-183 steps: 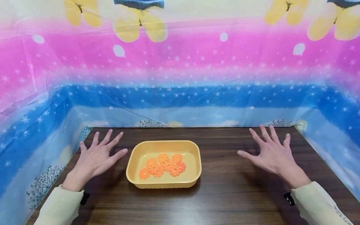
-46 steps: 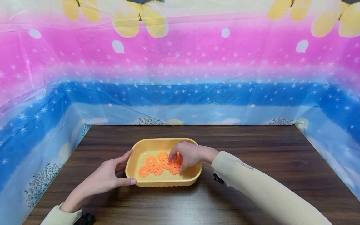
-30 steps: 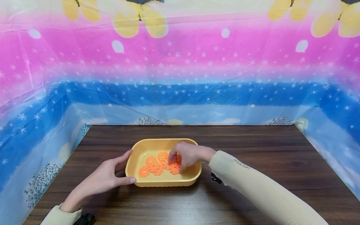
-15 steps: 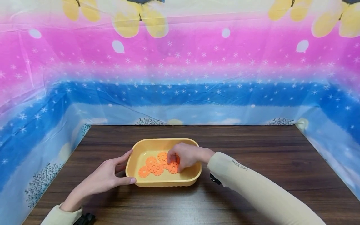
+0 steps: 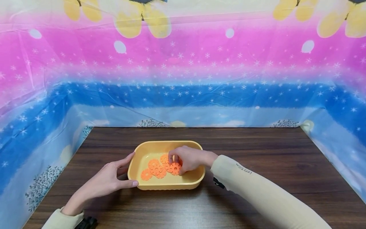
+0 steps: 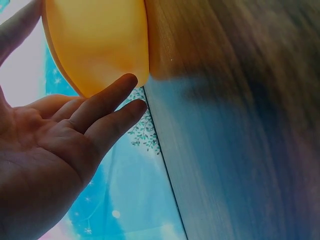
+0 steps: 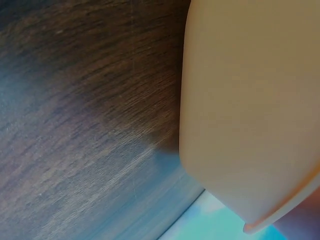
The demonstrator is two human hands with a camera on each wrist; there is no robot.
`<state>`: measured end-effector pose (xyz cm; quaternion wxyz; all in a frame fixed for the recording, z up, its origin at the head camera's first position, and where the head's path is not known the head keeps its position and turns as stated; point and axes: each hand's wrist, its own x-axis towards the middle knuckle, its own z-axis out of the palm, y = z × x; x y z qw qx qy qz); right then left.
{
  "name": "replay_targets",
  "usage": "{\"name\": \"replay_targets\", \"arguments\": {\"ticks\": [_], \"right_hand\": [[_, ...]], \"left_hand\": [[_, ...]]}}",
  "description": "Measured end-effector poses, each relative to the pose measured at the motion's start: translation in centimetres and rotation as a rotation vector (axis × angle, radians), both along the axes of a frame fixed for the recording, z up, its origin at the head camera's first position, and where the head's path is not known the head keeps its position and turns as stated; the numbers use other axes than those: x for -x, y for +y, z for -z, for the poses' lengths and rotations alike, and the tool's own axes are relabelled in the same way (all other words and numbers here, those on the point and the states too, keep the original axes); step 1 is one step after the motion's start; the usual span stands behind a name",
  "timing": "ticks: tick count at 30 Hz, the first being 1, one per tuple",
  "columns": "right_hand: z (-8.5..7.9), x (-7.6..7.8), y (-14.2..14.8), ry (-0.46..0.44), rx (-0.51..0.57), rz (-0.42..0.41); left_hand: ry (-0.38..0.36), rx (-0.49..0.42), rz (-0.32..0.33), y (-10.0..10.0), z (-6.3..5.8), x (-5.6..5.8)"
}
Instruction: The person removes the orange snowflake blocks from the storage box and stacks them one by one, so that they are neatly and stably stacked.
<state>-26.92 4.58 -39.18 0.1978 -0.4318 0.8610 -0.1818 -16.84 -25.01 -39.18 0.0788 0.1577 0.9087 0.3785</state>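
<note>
A yellow plastic tub [image 5: 148, 187] stands on the table, with several orange notched interlocking discs [image 5: 153, 165] lying in a loose cluster on its floor. My left hand [image 5: 104, 179] rests against the tub's left end, thumb at the front corner and straight fingers at the back. The left wrist view shows those fingers [image 6: 107, 102] extended against the outer wall. Inside the tub, my right hand [image 5: 190, 158] pinches an orange disc [image 5: 175, 168] at the right of the cluster, thumb at its lower edge. The right wrist view has the tub's outer wall [image 7: 250, 100] covering the hand.
The tub sits left of middle on a dark wood-grain table [image 5: 257, 178]. A printed cloth backdrop [image 5: 183, 95] surrounds the table's back and sides. The tub's rim [image 5: 167, 142] stands up around the discs, and my right forearm [image 5: 257, 184] reaches in from the right.
Both hands, earlier spread apart over the table, came to the tub. Over the last second the right hand and its disc shifted slightly left and up; the left hand stayed still.
</note>
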Motion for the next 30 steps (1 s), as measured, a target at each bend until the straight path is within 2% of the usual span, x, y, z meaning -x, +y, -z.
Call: {"name": "replay_targets", "arguments": {"ticks": [11,18,30], "right_hand": [[0.06,-0.08,0.02,-0.043,0.007,0.007],[-0.07,-0.02,0.09,-0.012,0.027,-0.030],[-0.79,-0.36,0.25,0.006,0.074,-0.037]], "left_hand": [[-0.008,0.002,-0.007,-0.04,0.02,-0.04],[0.008,0.010,-0.006,-0.01,-0.01,-0.08],[0.015,0.006,-0.002,0.06,-0.07,-0.11]]}}
